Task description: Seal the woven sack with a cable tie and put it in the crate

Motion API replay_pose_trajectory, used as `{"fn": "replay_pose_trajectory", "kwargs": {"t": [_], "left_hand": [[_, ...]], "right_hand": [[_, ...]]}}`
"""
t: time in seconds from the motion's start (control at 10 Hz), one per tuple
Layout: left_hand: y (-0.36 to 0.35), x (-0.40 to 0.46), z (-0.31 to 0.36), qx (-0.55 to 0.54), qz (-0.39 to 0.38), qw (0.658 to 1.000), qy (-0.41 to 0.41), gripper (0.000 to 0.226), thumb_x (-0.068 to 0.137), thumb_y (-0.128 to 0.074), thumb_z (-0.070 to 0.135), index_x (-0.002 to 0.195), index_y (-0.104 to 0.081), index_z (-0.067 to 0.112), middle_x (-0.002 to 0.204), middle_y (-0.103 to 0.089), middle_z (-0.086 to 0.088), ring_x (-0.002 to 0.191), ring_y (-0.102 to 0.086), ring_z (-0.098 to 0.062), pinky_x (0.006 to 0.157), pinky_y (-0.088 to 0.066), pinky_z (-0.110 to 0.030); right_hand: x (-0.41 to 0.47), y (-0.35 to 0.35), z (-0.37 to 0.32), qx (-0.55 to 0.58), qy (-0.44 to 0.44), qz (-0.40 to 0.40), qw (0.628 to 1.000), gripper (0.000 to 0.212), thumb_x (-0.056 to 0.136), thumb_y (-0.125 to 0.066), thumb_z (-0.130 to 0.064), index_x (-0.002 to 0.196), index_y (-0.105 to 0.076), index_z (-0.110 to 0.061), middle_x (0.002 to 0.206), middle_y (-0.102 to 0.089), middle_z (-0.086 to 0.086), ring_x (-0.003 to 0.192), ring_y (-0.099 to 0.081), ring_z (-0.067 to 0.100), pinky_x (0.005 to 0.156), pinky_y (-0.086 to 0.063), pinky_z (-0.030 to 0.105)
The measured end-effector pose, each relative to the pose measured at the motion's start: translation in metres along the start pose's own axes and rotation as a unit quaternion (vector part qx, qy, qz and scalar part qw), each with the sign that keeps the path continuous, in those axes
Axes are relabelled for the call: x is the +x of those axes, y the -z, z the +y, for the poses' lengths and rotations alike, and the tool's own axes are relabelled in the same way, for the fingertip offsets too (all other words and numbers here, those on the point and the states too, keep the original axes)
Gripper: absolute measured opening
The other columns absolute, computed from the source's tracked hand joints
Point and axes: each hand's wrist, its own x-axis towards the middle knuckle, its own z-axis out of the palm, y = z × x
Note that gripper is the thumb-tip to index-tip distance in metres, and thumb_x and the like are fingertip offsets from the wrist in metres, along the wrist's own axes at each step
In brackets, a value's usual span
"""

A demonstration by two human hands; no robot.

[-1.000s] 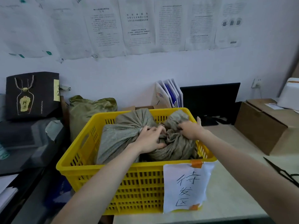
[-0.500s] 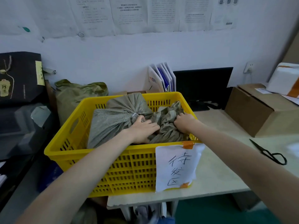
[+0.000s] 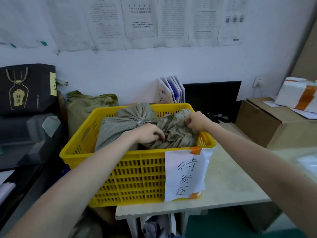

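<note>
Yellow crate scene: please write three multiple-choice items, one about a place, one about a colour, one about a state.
1. Where is the handwritten paper label?
A. On the crate's front wall
B. On the cardboard box
C. On the black gift bag

2. What colour is the tape holding the label?
A. Green
B. Orange
C. Black

3. What is the right hand doing?
A. Resting flat on the table
B. Gripping the woven sack
C. Holding scissors

Answers: 1 A, it hangs on the yellow crate; 2 B, orange strips at its top and bottom; 3 B, fingers pinch the fabric.
</note>
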Motion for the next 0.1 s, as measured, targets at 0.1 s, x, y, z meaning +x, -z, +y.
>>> {"fn": "replay_pose_trajectory", "kwargs": {"t": [0.1], "left_hand": [[0.0126,-0.0127,0.0010,-0.117,0.116,0.986,0.026,0.028,0.094,-0.047,0.007,0.099,-0.072,0.019,0.098,-0.073,0.004,0.093,-0.067,-0.007,0.092,-0.051,-0.031]], "right_hand": [[-0.0073,0.0150,0.0046,0.116,0.003,0.035,0.993,0.015,0.082,-0.064,-0.011,0.092,-0.076,-0.009,0.091,-0.071,0.006,0.084,-0.065,0.018,0.076,-0.055,0.029]]}}
